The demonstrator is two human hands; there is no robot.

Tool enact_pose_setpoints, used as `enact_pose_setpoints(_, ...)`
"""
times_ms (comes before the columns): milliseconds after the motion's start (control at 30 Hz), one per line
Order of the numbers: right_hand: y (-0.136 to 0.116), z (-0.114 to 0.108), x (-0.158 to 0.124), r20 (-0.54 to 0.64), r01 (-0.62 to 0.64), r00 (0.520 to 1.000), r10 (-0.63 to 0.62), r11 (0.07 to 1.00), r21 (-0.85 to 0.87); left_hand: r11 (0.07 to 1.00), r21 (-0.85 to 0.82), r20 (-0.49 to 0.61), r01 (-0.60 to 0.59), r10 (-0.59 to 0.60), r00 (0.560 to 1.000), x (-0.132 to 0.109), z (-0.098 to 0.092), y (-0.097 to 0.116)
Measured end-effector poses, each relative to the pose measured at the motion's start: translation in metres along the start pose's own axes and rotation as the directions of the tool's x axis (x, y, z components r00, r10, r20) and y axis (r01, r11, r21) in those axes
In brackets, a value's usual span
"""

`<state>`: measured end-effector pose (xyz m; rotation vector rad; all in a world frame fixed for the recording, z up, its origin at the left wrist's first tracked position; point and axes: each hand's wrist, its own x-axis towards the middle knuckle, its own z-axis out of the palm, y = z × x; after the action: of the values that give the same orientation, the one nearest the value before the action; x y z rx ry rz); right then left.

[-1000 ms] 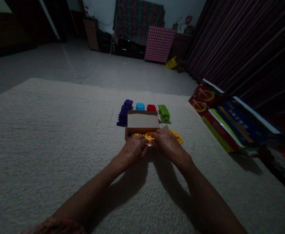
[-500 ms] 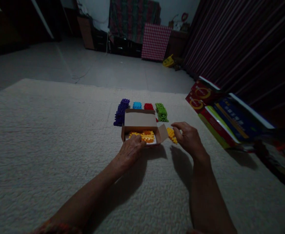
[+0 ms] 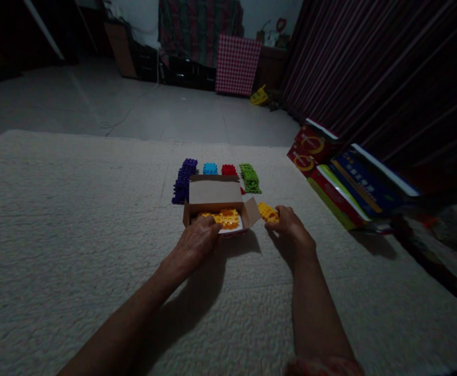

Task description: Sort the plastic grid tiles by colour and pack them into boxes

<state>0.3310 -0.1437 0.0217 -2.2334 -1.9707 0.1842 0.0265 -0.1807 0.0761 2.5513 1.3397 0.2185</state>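
Observation:
An open cardboard box [image 3: 215, 191] lies in front of me with its lid folded back. Yellow and orange interlocking plastic blocks [image 3: 229, 218] rest inside. My left hand [image 3: 199, 237] is closed over the box's front edge, its fingertips beside the blocks and partly hidden. To the right of the box, my right hand [image 3: 289, 225] has thumb and fingers closed around a small group of yellow interlocking blocks [image 3: 266, 211] on the mat. Behind the box stand rows of purple blocks [image 3: 184, 180] and green blocks [image 3: 250, 178], with blue blocks [image 3: 210, 168] and red blocks [image 3: 229, 169] between them.
A pale quilted mat [image 3: 95, 209] spreads beneath everything. At the right are red boxes [image 3: 310, 148] and a blue package [image 3: 369, 180], near a dark striped curtain [image 3: 353, 68]. Beyond the mat, a tiled floor [image 3: 181, 117] reaches a cabinet and a red checked cloth [image 3: 237, 65].
My right hand has come down onto the yellow blocks beside the box and closed around them. My left hand stays at the box front. The whole view has shifted slightly.

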Motion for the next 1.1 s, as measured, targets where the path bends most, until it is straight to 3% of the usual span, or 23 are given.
enact_pose_setpoints(133,-0.008,-0.002,-0.003,0.044,-0.128,0.991,0.127,0.992,0.017,1.0,-0.023,0.034,0.006,-0.006,0.999,0.0,0.0,-0.001)
enact_pose_setpoints(300,-0.014,-0.029,-0.007,0.0,-0.168,0.986,0.168,0.984,0.058,1.0,-0.026,0.007,-0.001,0.001,1.0,-0.002,0.002,-0.003)
enact_pose_setpoints(467,-0.034,-0.063,-0.023,-0.173,0.003,0.985,0.027,0.985,0.17,0.998,-0.062,-0.017,-0.016,0.015,1.0,-0.001,0.004,-0.004)
enact_pose_setpoints(600,-0.073,-0.08,-0.04,-0.296,0.227,0.945,-0.138,0.928,0.295,0.998,-0.063,-0.059,0.017,-0.02,0.998,0.002,0.001,-0.004)
enact_pose_setpoints(700,-0.106,-0.078,-0.045,-0.303,0.357,0.915,-0.267,0.884,0.3,0.999,-0.027,-0.047,0.021,-0.023,0.999,-0.001,-0.002,-0.005)
enact_pose_setpoints(867,-0.138,-0.057,-0.041,-0.174,0.455,0.889,-0.423,0.857,0.242,1.0,-0.019,0.085,-0.014,0.015,0.996,-0.021,-0.015,-0.004)
enact_pose_setpoints(1100,-0.144,-0.043,-0.037,-0.125,0.412,0.91,-0.395,0.895,0.172,0.995,-0.09,-0.049,0.036,-0.04,0.998,-0.021,-0.036,-0.011)
